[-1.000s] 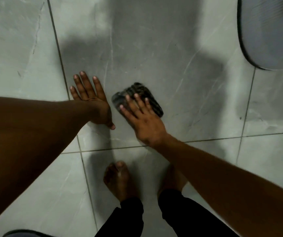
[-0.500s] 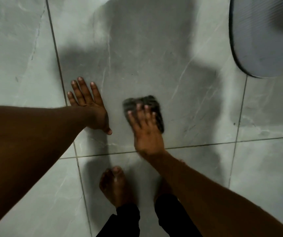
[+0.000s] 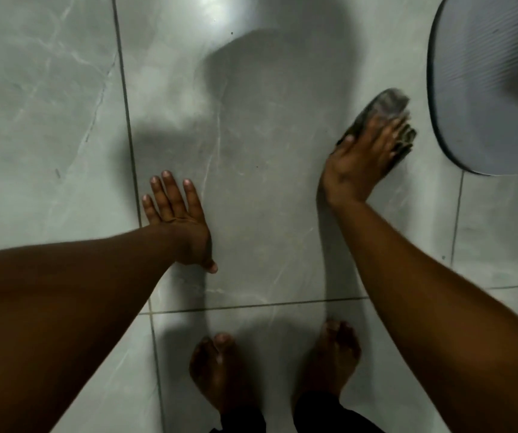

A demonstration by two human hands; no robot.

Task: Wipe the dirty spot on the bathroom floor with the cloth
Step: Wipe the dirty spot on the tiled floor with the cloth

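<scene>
A dark folded cloth [image 3: 382,109] lies on the grey marbled floor tile [image 3: 251,151] at the right, close to the mat's edge. My right hand [image 3: 361,157] presses flat on the near part of the cloth, fingers spread over it and blurred. Flat on the tile at the centre left rests my left hand [image 3: 178,223], fingers apart and holding nothing. No distinct dirty spot stands out on the tile; only faint small specks show near the middle.
A grey ribbed mat [image 3: 486,82] with a dark rim lies at the upper right. Two bare feet [image 3: 217,370] stand at the bottom centre. Dark grout lines [image 3: 126,120] cross the floor. A light glare shows at the top.
My right hand has slid the cloth from beside my left hand out to the right and away, toward the mat. My left hand stays planted on the tile.
</scene>
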